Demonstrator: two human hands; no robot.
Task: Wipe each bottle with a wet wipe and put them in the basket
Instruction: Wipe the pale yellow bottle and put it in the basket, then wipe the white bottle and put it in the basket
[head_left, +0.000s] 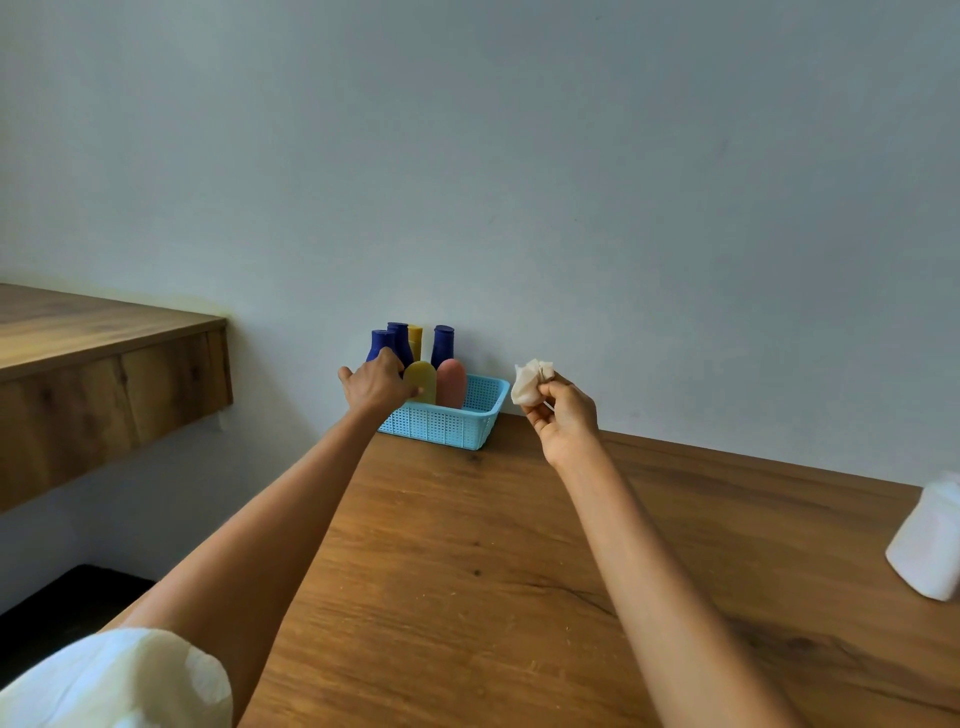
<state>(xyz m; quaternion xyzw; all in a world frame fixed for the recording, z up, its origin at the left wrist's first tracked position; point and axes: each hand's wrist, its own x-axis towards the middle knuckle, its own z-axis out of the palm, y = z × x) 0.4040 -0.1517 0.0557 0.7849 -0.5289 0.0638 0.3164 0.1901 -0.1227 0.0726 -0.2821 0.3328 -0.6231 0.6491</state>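
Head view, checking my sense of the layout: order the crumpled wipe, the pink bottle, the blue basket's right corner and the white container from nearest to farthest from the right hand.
1. Crumpled wipe: pinched in the right hand itself.
2. Blue basket, right corner: just left of the hand.
3. Pink bottle: farther left, standing in the basket.
4. White container: far right, at the frame edge.

wood-grain desk (467, 571), dark knots | second wooden shelf (104, 332) at left, higher | plain pale wall (519, 156) behind | dark floor (62, 597) below left
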